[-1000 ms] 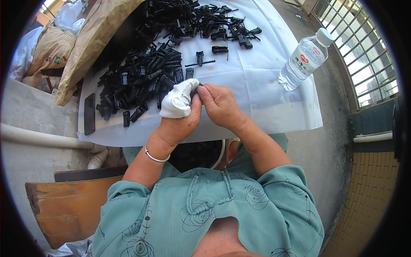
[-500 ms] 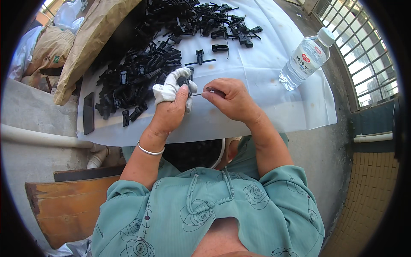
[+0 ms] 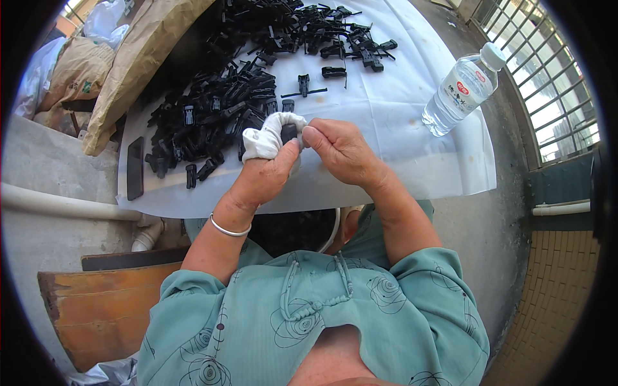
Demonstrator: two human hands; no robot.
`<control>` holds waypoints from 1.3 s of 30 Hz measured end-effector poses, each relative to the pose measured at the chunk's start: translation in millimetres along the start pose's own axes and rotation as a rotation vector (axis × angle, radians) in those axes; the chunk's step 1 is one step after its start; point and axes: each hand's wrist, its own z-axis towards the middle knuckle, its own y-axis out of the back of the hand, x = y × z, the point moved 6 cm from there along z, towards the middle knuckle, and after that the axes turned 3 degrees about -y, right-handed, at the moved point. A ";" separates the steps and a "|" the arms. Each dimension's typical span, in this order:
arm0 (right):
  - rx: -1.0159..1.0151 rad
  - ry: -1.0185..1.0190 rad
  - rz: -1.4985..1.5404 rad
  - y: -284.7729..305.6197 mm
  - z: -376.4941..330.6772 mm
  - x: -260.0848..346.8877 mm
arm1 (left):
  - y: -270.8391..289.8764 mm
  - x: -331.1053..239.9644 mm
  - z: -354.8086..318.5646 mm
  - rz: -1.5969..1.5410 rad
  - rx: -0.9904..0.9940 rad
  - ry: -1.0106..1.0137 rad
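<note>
My left hand [image 3: 267, 168], its fingers in a white cloth glove [image 3: 261, 143] and its thumb bare, is closed around a small black plastic part [image 3: 289, 133]. The thumb presses on the part's near side. Right beside it, my right hand [image 3: 344, 151] is closed in a pinch against the part's right edge. Whatever those fingertips hold is hidden. Both hands are above the near edge of a table covered in white sheeting [image 3: 399, 128]. Just beyond the left hand lies a large pile of similar black plastic parts [image 3: 225, 103].
A clear water bottle [image 3: 460, 90] stands at the table's right side. At the left edge lies a dark phone-like slab [image 3: 134, 168], near a brown paper sack [image 3: 138, 71]. A few black parts [image 3: 303, 85] lie apart from the pile. A round container [image 3: 290, 231] sits below the table edge.
My left hand has shifted slightly right with the black part, and the two hands have come together. The dark thin-tipped thing seen in my right hand is now hidden.
</note>
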 end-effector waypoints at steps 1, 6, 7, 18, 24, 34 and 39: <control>0.006 0.015 -0.007 -2.1 0.2 -0.9 | -0.2 -2.0 0.5 0.110 -0.012 -0.030; 0.062 -0.025 -0.087 -11.5 3.2 -3.2 | -1.6 -5.1 1.2 0.526 -0.054 -0.227; 0.002 0.026 -0.110 -13.9 4.1 -3.7 | -0.5 -5.5 0.8 0.551 -0.085 -0.248; -0.313 0.057 -0.492 18.4 34.5 -22.0 | 29.7 -36.6 5.2 1.169 -0.212 -0.457; -0.179 -0.138 -0.985 13.7 47.8 -52.0 | 46.0 -33.6 -4.4 1.082 -0.328 -0.508; -0.075 0.409 -0.646 -9.5 -0.4 17.3 | 16.5 -20.5 13.8 0.695 -0.221 -0.288; -0.294 0.187 -0.045 2.3 1.7 12.6 | 6.7 -8.2 11.5 0.071 -0.079 0.014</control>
